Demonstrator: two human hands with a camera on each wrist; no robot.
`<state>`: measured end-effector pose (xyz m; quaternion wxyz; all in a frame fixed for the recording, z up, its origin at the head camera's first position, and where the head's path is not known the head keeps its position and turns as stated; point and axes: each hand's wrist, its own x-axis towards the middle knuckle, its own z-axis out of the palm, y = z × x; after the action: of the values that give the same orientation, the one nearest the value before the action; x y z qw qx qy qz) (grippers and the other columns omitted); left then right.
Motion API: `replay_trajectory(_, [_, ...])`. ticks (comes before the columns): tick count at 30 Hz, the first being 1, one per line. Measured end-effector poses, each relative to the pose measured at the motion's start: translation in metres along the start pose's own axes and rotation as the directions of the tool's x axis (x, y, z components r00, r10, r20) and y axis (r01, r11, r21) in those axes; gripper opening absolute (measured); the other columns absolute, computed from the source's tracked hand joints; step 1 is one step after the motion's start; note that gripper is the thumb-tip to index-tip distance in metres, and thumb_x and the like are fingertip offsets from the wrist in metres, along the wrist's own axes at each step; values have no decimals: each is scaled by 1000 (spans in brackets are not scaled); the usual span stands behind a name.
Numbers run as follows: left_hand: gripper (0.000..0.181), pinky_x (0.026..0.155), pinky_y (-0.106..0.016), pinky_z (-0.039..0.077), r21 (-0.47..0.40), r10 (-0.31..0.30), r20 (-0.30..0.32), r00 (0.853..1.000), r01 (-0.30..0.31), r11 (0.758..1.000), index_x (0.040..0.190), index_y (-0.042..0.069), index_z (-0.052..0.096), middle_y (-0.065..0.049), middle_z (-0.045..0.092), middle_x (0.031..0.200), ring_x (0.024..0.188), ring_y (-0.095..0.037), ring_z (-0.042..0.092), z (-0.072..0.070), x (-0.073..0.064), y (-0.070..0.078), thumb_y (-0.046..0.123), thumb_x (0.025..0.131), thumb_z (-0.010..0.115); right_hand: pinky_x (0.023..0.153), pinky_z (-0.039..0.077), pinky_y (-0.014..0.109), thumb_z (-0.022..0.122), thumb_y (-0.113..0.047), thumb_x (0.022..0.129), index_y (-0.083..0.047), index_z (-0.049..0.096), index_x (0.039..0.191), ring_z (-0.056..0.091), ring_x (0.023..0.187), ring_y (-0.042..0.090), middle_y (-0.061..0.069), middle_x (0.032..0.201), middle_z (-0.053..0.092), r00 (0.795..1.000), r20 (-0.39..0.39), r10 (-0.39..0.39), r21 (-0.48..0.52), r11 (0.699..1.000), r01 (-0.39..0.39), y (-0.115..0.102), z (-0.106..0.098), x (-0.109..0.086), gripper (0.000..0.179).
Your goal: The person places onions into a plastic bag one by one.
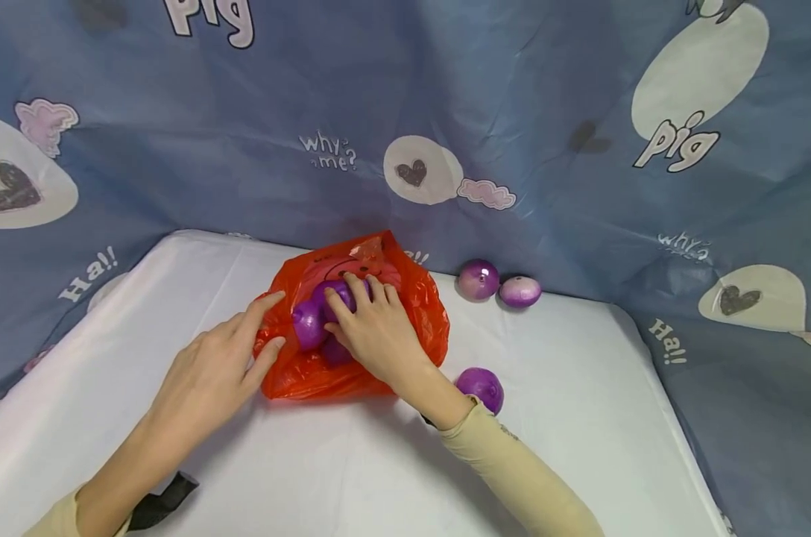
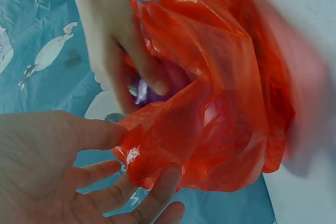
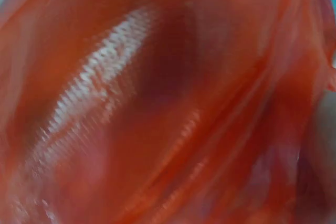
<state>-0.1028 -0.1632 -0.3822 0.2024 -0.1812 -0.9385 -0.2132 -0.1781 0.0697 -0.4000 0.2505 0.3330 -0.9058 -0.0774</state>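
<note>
A red plastic bag lies on the white table with its mouth toward me and several purple onions in it. My right hand reaches into the mouth, its fingers curled over one onion. The left wrist view shows that hand coming down inside the rim, with a purple onion by its fingertips. At the bag's left rim, my left hand touches the plastic with thumb and index finger spread apart. Red film fills the blurred right wrist view.
Two onions lie at the back edge, right of the bag. Another onion sits beside my right forearm, partly covered by it. Behind the table hangs a blue printed cloth.
</note>
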Motion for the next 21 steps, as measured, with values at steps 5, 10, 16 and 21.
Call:
replay_trajectory(5, [64,52,-44,56,2,-7,2,1000,7,1000,153,11,52,-11,70,90,60,-17,59,0,-2,0,19,96,79,106,57,48,59,-52,108,-22,61,141,66,135,37,16,149,64,998,27,59,-77,995,-56,-4,11,0,44])
replay_trajectory(10, [64,53,-44,56,8,0,-9,1000,0,1000,154,11,52,-8,68,87,60,-15,57,0,-3,-1,19,96,79,103,57,46,58,-54,108,-23,61,136,66,131,32,14,146,65,996,45,73,-111,992,-68,-5,15,-2,42])
replay_trajectory(16, [64,55,-46,58,-1,-4,-1,1000,4,1000,154,12,52,-10,70,91,61,-16,58,1,-2,1,19,97,79,103,56,47,59,-53,108,-23,62,135,66,131,33,15,145,66,995,60,74,-89,994,-69,-2,14,-1,41])
replay_trajectory(21, [64,56,-49,59,-8,-12,6,1000,12,1000,155,12,51,-13,72,95,62,-20,62,1,-2,1,19,97,79,105,56,48,59,-49,109,-23,62,139,64,134,35,13,152,62,990,104,91,-62,994,-84,0,16,-1,40])
